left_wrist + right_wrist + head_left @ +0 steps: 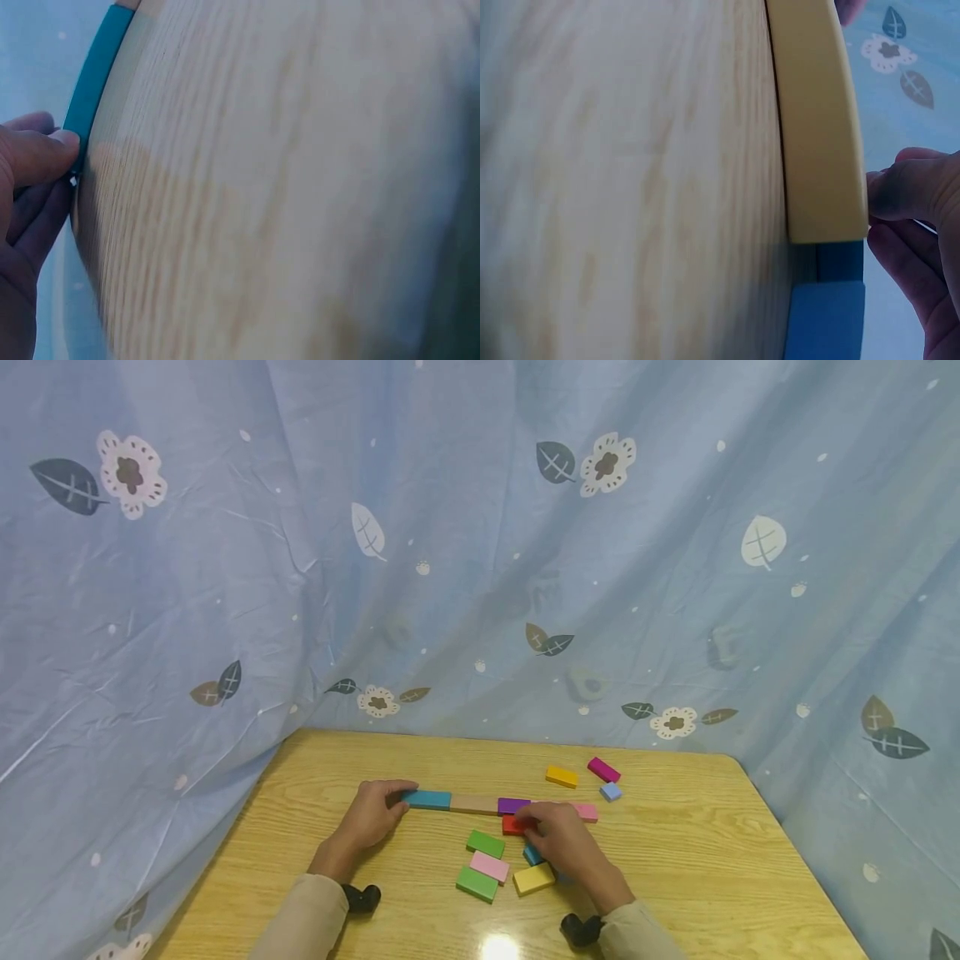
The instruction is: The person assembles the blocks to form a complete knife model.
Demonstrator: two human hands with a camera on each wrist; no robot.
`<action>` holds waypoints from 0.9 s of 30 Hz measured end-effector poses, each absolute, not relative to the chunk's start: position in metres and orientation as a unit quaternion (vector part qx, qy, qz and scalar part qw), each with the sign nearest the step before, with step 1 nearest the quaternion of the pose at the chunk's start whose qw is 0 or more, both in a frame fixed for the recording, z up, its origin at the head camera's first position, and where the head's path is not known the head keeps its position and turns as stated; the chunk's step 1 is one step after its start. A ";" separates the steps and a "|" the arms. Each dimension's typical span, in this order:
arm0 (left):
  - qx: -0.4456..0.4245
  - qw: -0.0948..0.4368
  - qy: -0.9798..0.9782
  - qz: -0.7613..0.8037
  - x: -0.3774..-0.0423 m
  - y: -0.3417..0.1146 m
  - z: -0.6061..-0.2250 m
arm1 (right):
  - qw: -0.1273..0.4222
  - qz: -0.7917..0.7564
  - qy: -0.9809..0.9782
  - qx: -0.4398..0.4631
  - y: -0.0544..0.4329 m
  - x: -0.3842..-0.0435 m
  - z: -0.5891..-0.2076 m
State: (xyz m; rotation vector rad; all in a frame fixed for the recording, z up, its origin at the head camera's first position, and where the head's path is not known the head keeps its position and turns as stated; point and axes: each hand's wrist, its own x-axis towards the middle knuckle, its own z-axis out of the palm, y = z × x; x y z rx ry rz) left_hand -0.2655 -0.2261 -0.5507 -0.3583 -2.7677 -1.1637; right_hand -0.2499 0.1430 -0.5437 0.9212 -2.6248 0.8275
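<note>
A straight row of blocks crosses the table: a teal block [429, 800], a tan block [474, 804], a purple block [513, 807] and, at its right end, a pink block [586, 812]. My left hand [372, 814] pinches the row's left end, thumb [66, 142] on the near side of the teal block. Just in front of the purple block, my right hand [564, 837] grips a red block [513, 826] by its right end. Its fingers cover part of the row. In the right wrist view the fingertips are partly hidden behind a yellow block [817, 135].
Nearer me lie a green block [485, 844], a light pink block [490, 867] and another green block [477, 884]. Blue blocks [825, 322] lie under the right hand. Behind the row are orange [562, 777], magenta [603, 770] and periwinkle [611, 792] blocks, before a curtain [480, 568].
</note>
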 end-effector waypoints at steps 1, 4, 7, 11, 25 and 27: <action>-0.118 0.059 -0.914 -0.384 -0.265 -0.226 -0.551 | 0.120 0.280 -0.899 0.314 0.142 -0.250 -0.543; -0.117 0.058 -0.913 -0.385 -0.265 -0.226 -0.551 | 0.125 0.275 -0.901 0.311 0.141 -0.250 -0.543; -0.118 0.056 -0.913 -0.388 -0.266 -0.227 -0.552 | 0.125 0.275 -0.903 0.305 0.140 -0.250 -0.544; -0.119 0.056 -0.912 -0.389 -0.266 -0.227 -0.552 | 0.123 0.276 -0.905 0.300 0.139 -0.250 -0.545; -0.122 0.057 -0.912 -0.387 -0.266 -0.227 -0.551 | 0.146 0.302 -0.897 0.288 0.139 -0.246 -0.540; -0.122 0.057 -0.913 -0.386 -0.267 -0.228 -0.551 | 0.138 0.346 -0.889 0.266 0.138 -0.241 -0.539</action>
